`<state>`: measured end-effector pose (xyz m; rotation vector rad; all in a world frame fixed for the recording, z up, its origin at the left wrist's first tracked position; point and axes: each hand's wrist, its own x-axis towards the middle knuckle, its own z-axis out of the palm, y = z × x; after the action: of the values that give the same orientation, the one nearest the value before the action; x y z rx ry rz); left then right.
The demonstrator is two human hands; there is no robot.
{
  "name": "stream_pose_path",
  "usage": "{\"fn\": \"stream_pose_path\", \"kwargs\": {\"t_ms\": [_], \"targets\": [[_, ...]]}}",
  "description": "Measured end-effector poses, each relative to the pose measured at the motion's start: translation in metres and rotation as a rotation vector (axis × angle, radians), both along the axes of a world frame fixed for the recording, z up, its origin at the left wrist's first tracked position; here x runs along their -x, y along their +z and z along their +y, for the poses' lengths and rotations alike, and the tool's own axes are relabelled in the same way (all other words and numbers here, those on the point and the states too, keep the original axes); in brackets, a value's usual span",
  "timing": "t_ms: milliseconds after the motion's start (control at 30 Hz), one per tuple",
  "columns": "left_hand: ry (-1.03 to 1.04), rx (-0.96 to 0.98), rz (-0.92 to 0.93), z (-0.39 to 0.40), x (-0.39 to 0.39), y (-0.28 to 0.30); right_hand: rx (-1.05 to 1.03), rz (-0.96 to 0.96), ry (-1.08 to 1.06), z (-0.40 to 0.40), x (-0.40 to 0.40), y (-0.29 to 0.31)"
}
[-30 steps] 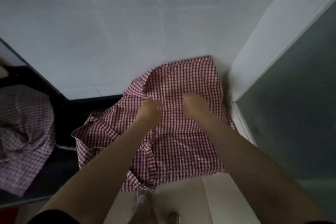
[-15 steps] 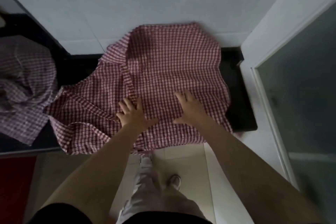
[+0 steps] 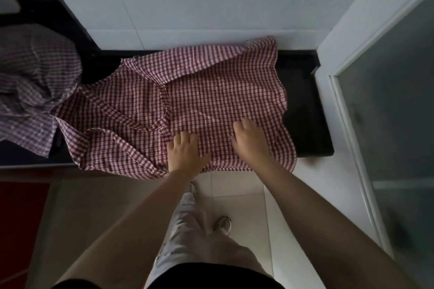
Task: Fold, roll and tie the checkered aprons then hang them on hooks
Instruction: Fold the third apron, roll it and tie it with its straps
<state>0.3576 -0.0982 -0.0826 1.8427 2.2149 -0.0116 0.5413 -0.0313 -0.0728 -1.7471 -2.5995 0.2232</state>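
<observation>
I am pressing my left hand (image 3: 185,152) and right hand (image 3: 250,142), fingers flat and spread, on the red-and-white checkered cotton apron (image 3: 178,105), now drawn fully onto the black stone counter (image 3: 305,110), flattening it for folding.

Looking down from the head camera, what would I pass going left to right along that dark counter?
Crumpled purplish checkered apron → spread red checkered apron → left hand flat on it → right hand flat on it → bare black countertop → glass door.
</observation>
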Motion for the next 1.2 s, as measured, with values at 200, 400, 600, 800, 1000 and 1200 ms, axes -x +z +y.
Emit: {"fn": "stream_pose_path", "kwargs": {"t_ms": [200,400,600,800,1000,1200], "targets": [[-0.123,0.001,0.123,-0.004,0.002,-0.014,0.051,-0.204,0.178,-0.023,-0.005,-0.017],[-0.134,-0.041,0.089,-0.01,0.005,-0.018,0.009,-0.158,0.206,-0.028,-0.012,-0.022],[-0.159,-0.015,-0.008,-0.01,0.012,-0.013,0.09,-0.062,0.203,-0.026,-0.016,-0.014],[-0.174,0.157,-0.066,0.008,0.018,0.001,0.159,-0.046,0.053,-0.011,-0.031,0.001],[-0.018,-0.021,-0.084,0.027,0.027,0.019,0.237,0.039,-0.088,0.008,-0.022,0.027],[0.525,-0.078,-0.508,0.068,0.046,0.032,0.428,0.599,-0.719,0.057,0.006,0.04]]}}
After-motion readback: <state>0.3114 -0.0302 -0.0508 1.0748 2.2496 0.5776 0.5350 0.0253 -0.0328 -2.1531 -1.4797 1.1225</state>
